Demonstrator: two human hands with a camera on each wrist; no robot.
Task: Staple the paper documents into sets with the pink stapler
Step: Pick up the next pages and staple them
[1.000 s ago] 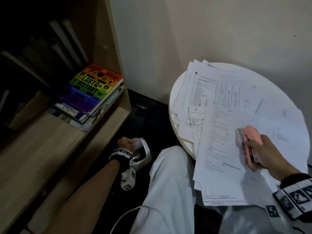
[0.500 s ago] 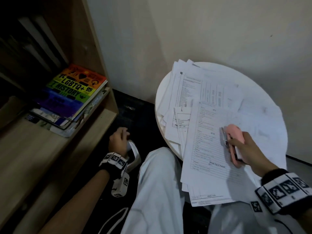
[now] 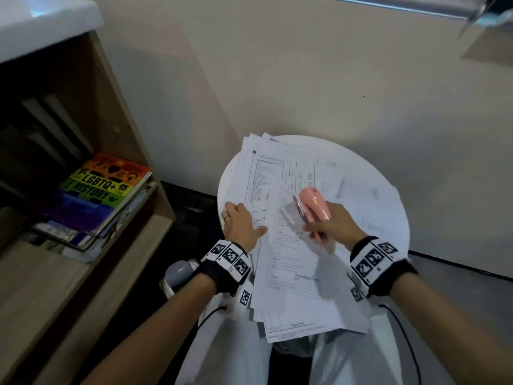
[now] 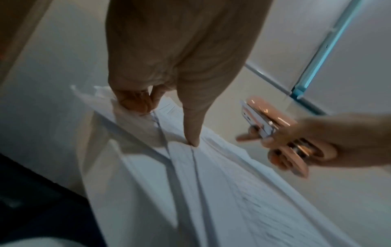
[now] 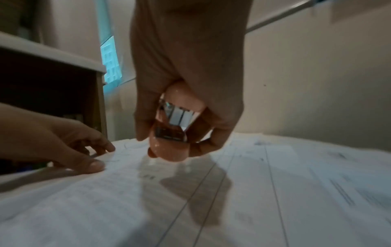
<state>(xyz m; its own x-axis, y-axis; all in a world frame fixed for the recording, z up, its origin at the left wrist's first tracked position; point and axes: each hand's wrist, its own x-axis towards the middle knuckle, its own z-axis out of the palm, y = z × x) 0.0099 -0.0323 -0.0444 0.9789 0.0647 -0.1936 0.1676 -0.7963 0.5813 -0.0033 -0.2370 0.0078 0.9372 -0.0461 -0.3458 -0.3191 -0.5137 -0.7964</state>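
Pink stapler [image 3: 315, 211] was noted clasped in the right hand [image 3: 333, 226], raised just above the paper documents [image 3: 299, 259] at frame centre, probably readied, while the sheets' left edge on the worktop [image 3: 333, 144] was gripped by the left hand [image 3: 240, 225], presumably to gather a set.

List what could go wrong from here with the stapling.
1. The papers lie fanned and uneven, so a staple from the pink stapler in the right hand may miss sheets.
2. They overhang the near rim of the table; the left hand holds only their left edge, so sheets could slide off.
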